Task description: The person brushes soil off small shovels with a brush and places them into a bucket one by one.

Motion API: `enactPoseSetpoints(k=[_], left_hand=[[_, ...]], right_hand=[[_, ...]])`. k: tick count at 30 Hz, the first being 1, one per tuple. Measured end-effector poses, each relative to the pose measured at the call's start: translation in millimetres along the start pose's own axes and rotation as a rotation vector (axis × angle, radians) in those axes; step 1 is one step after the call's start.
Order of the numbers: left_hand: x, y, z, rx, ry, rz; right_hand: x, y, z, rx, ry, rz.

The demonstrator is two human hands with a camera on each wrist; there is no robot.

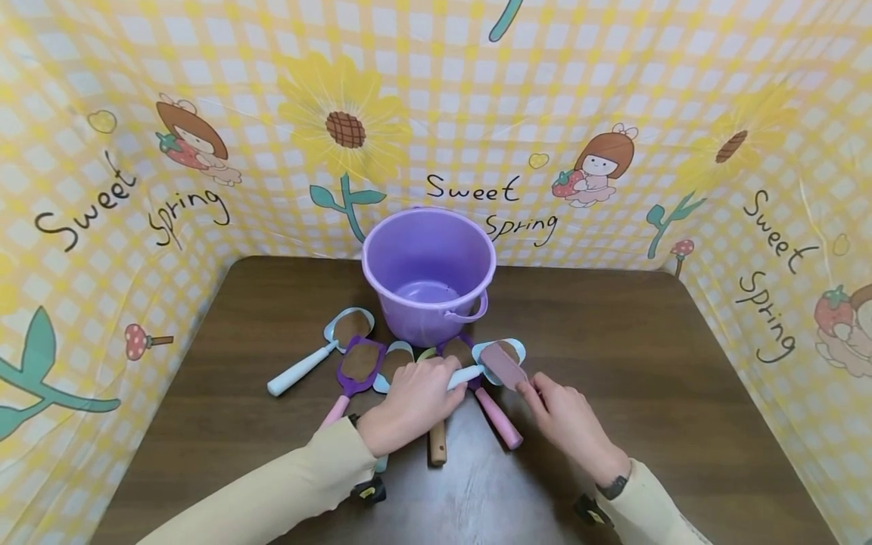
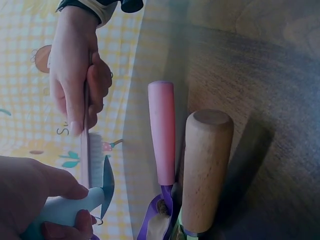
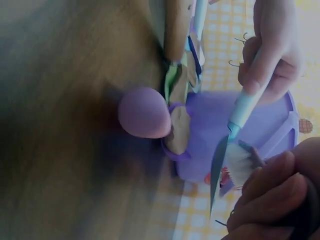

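Observation:
My left hand (image 1: 412, 401) grips the light blue handle (image 3: 244, 111) of a small garden trowel (image 1: 518, 350), its blade brown inside a blue rim. In my right hand (image 1: 572, 416) is a mauve brush (image 1: 502, 365) with pale bristles (image 2: 96, 152), pinched at its handle. The brush lies over the trowel's blade in the head view; the right wrist view shows the bristles close against it. Both tools are held above the table, in front of a purple bucket (image 1: 415, 319). The left hand hides part of the trowels beneath it.
Several other trowels lie on the brown table (image 1: 681, 393): a light blue one (image 1: 300, 369), a purple one with a pink handle (image 1: 361, 363), another with a pink handle (image 1: 499, 420), and a wooden-handled one (image 1: 437, 443). A yellow checked cloth (image 1: 259, 166) surrounds the table's back and sides.

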State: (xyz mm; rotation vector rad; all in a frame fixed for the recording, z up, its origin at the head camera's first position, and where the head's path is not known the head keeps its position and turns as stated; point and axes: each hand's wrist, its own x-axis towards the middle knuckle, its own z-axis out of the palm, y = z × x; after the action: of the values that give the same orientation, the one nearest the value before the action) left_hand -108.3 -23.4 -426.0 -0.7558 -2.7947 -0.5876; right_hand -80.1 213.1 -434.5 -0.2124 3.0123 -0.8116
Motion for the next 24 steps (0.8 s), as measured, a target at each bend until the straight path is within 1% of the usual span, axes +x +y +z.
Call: enactPoseSetpoints(k=[2,4,8,12,17,21,24], left_hand=[[0.9,0.7,1.1,0.007,-0.010,0.000],[1.8,1.3,1.9,-0.006,-0.015,0.010],[2.6,2.9,1.9,-0.046,-0.020,0.037],[2.0,5.0,1.7,-0.071,-0.048,0.056],[2.9,6.9,2.4,-0.076,-0.061,0.075],[3.5,6.4,3.0,-0.068,-0.052,0.067],[4.4,6.2,3.0,-0.058,-0.043,0.062]], right_hand=[[1.0,0.8,2.1,0.015,-0.020,0.007],[1.7,3.3,3.6,0.022,-0.023,0.011],[3.3,10.6,4.7,-0.011,0.002,-0.012],[4.5,18.1,5.7,-0.045,0.040,-0.042],[5.4,24.1,4.9,-0.068,0.098,-0.028],[6.7,22.7,3.6,-0.034,0.100,-0.008],[7.3,17.1,5.1,0.004,0.067,-0.046]])
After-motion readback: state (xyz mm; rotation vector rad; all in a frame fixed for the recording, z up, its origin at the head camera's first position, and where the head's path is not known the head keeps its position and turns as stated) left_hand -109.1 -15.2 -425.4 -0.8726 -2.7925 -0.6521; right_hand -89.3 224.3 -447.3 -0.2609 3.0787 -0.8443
